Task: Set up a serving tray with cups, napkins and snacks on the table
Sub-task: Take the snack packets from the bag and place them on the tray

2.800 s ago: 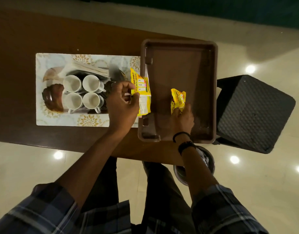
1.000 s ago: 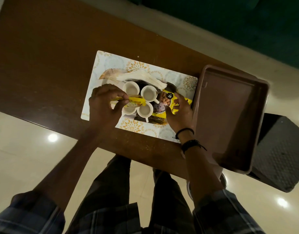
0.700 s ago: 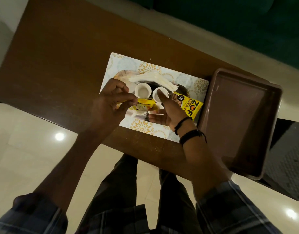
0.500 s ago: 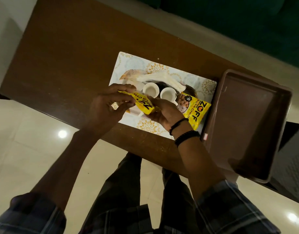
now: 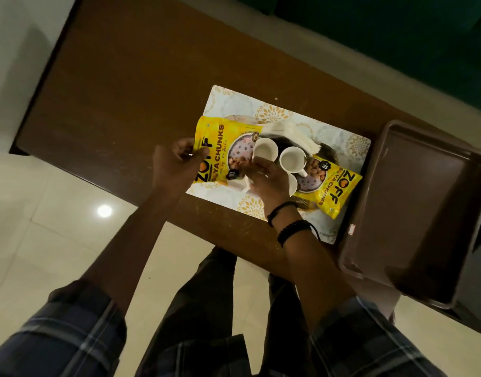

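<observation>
My left hand [image 5: 176, 165] pinches the left edge of a yellow snack packet [image 5: 220, 148] that lies flat on the left part of the flat patterned tray [image 5: 345, 140]. My right hand [image 5: 269, 183] curls over that packet's right end, beside the white cups, and hides part of them. Two white cups [image 5: 265, 149] [image 5: 292, 159] stand upright mid-tray, with a third [image 5: 293, 184] half hidden under my right hand. White napkins [image 5: 288, 131] lie behind the cups. A second yellow packet [image 5: 333, 187] lies on the tray's right part.
A deep brown plastic bin [image 5: 424, 208] sits at the right end of the brown wooden table [image 5: 130, 91], overhanging its near edge. Tiled floor lies below the table's near edge, and my legs stand against it.
The packet in my left hand, held folded above the cups before, now lies spread flat at the tray's left. The other packet was set down at the right; my right hand moved to the cups.
</observation>
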### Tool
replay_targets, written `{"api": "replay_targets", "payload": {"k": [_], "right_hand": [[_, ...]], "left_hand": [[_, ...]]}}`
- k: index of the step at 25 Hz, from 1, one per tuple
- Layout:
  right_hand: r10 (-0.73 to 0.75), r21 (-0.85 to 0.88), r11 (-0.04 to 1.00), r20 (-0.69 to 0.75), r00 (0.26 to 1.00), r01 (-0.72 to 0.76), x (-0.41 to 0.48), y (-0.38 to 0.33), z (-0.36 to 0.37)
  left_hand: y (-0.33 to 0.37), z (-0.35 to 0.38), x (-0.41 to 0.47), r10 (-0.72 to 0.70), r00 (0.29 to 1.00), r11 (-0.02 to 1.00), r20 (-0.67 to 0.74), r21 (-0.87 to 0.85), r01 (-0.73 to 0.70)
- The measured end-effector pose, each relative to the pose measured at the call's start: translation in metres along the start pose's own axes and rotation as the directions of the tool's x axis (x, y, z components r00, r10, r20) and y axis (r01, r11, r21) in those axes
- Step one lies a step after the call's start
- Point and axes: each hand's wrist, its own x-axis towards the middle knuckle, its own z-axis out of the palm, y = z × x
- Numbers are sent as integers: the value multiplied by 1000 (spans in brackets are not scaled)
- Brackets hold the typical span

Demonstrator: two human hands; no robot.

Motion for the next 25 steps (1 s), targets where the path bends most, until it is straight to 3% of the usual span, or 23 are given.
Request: {"api": "replay_targets", "payload": {"k": [3,9,14,21,23,25], "right_hand": [[-95,-107,991,-162,982,78,6,-2,-6],[-73,-117,992,-190,979,51,10,8,-17],[-88,-194,979,-109,990,66,9,11,-14],[-78,-272,960,-32,996,66,15,13,-3],[-81,-278,958,-26,996,71,17,13,-1],[-91,-301,950,-27,995,79,16,11,0]], "left_hand": [[6,-4,13,60,997,995,-38,78,-57],[-6,-2,41,-19,1000,987,18,160,16],[-33,16,61,-104,978,992,181,86,90],[-47,33,77,-161,956,987,243,31,159],[-51,35,78,-164,949,986,268,62,153],[-53,37,77,-141,952,976,270,202,87]]}}
